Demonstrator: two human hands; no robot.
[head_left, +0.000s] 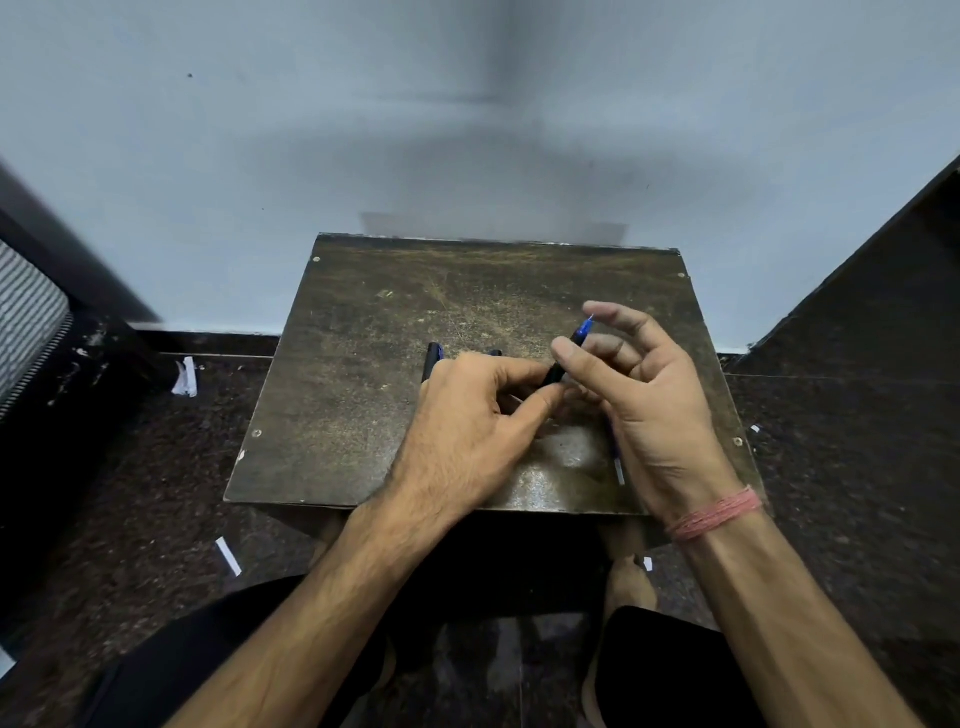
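Observation:
A dark pen with a blue tip (567, 353) is held tilted over a small worn wooden table (363, 364), tip pointing up and away. My left hand (467, 415) grips its lower barrel between thumb and fingers. My right hand (639, 395) pinches the upper barrel near the tip with thumb and a finger, the other fingers spread. Another dark pen (431, 361) lies on the table just behind my left hand, partly hidden. A thin pale refill-like piece (618, 465) lies on the table under my right hand.
The table stands against a pale blue wall (467, 130) on a dark speckled floor (156, 467). Small white paper scraps (185, 376) lie on the floor at left and near the table legs. Dark furniture stands at both sides. A pink thread band (714, 514) circles my right wrist.

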